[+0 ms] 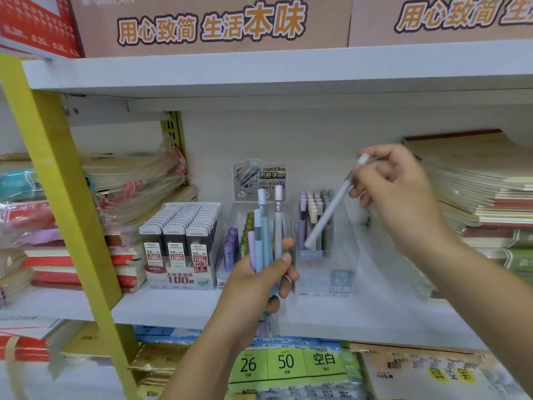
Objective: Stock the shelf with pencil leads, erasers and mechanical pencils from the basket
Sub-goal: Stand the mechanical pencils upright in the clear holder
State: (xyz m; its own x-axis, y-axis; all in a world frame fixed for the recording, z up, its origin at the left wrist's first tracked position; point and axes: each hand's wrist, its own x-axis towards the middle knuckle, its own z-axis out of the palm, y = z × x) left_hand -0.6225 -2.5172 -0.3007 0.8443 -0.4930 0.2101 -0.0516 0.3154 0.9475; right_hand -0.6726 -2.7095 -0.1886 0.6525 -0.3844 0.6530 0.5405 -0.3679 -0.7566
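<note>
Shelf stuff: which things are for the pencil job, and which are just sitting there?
For the job:
pencil in right hand
pencil bunch in left hand
clear pencil box
lead boxes

Just sitting there:
notebook stacks
wrapped packs
cardboard boxes

Single head-worn wide-angle view, facing forward and slightly down at close range onto the white shelf [173,308]. The clear pencil display box [326,272] sits near frame centre; an upper shelf board lies above it, a lower tier of stock below, both forearms entering from beneath.
</note>
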